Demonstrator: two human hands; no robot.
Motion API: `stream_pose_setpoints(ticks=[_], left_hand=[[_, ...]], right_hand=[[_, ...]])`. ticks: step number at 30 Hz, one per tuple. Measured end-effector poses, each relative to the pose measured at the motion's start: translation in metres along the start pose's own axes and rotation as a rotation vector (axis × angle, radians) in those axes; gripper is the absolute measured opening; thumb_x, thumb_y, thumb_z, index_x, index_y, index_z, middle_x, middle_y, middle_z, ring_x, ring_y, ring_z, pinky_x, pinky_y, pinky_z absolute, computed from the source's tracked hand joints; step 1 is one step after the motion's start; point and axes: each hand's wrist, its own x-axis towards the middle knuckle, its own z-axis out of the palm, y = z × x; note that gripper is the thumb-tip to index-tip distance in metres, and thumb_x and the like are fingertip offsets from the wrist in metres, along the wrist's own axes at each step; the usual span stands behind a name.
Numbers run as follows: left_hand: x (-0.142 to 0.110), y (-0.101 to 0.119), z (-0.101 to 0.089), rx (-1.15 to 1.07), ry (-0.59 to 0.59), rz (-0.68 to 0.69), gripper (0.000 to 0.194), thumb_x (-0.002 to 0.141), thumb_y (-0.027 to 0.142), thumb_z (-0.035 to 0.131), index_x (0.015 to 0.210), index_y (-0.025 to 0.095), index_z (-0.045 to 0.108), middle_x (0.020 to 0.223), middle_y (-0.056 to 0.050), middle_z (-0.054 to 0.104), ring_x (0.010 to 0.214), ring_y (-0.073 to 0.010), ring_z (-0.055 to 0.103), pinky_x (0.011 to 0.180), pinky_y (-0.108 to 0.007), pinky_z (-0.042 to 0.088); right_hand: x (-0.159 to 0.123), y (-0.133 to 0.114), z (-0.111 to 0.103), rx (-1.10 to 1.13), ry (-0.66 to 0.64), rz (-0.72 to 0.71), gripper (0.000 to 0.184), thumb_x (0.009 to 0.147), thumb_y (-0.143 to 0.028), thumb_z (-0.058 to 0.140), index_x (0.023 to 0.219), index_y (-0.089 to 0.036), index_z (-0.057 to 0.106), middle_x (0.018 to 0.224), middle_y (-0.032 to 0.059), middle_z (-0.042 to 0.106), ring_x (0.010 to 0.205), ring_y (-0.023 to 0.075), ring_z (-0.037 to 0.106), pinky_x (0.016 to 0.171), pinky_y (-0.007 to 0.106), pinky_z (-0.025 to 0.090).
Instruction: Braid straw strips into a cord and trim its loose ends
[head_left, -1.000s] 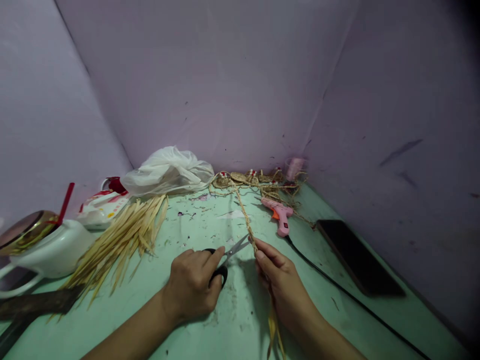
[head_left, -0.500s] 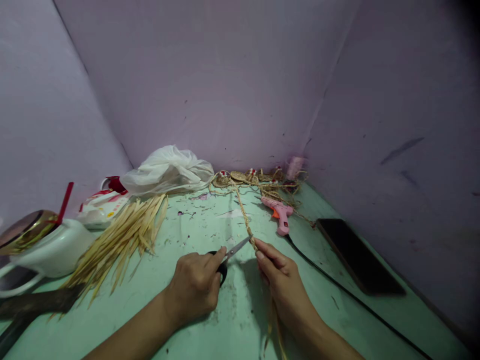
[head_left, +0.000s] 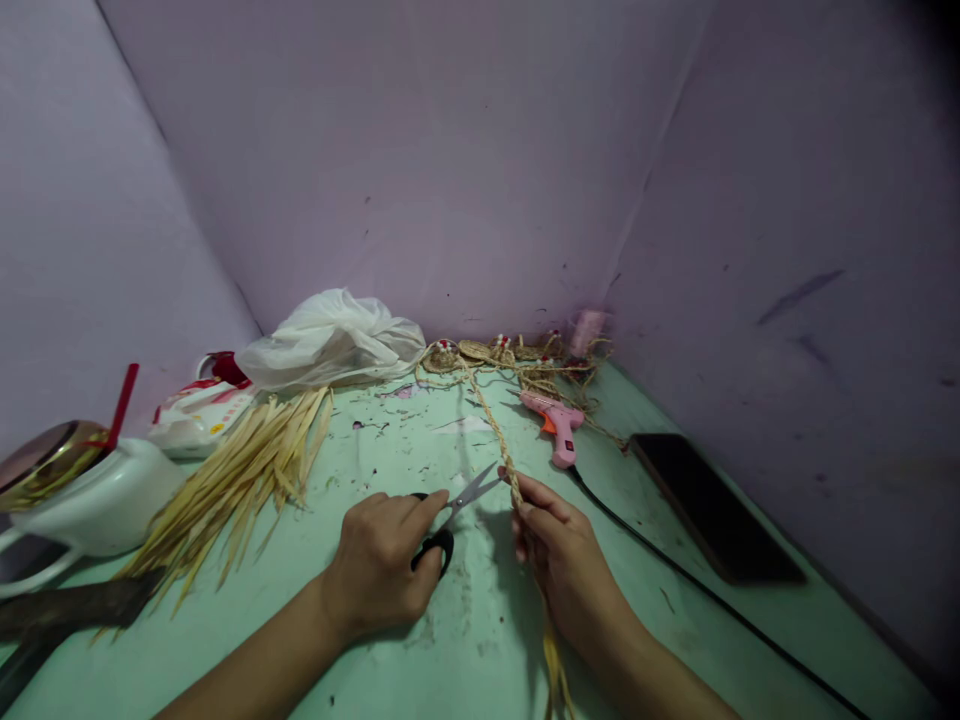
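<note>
We have two hands above one bench [head_left: 420, 650]. Our left hand [head_left: 386, 560] is curled around one pair of scissors [head_left: 471, 493], with fingers at the black handles; its two blades stand a little apart, pointing right and far. Our right hand [head_left: 566, 550] is nearly closed, and it pinches one straw braid [head_left: 492, 418] between thumb and fingers. The blade tips are just beside the braid; if they touch it, we cannot tell. The braid goes from this pinch to the far side, and its loose strips [head_left: 553, 665] hang at the near side.

To the right of the braid lies one pink glue gun [head_left: 559, 422], with one black cable [head_left: 675, 570] running near and right. Farther right is one dark phone [head_left: 712, 505], lying flat.

To the left we see one bundle of dry strips [head_left: 251, 465], one white pot [head_left: 116, 500], one red stick [head_left: 123, 405], one packet [head_left: 199, 415] and one dark tool [head_left: 82, 605] at the near left.

At the far side are one white plastic bag [head_left: 337, 345], one pink spool [head_left: 587, 333] and at least two round woven pieces [head_left: 442, 359] among tangled cords [head_left: 551, 382]; their full number is hard to count.
</note>
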Motion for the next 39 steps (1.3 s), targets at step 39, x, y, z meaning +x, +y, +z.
stream_pose_setpoints(ticks=[39], left_hand=[[0.001, 0.001, -0.001, -0.026, -0.001, -0.041, 0.043, 0.068, 0.019, 0.052, 0.110, 0.016, 0.051, 0.081, -0.005, 0.064, 0.068, -0.0193, 0.057, 0.061, -0.033, 0.043]], right_hand=[[-0.005, -0.003, 0.003, -0.103, 0.036, 0.015, 0.040, 0.064, -0.017, 0.054, 0.102, -0.016, 0.065, 0.050, -0.0049, 0.044, 0.043, 0.0078, 0.031, 0.043, 0.021, 0.020]])
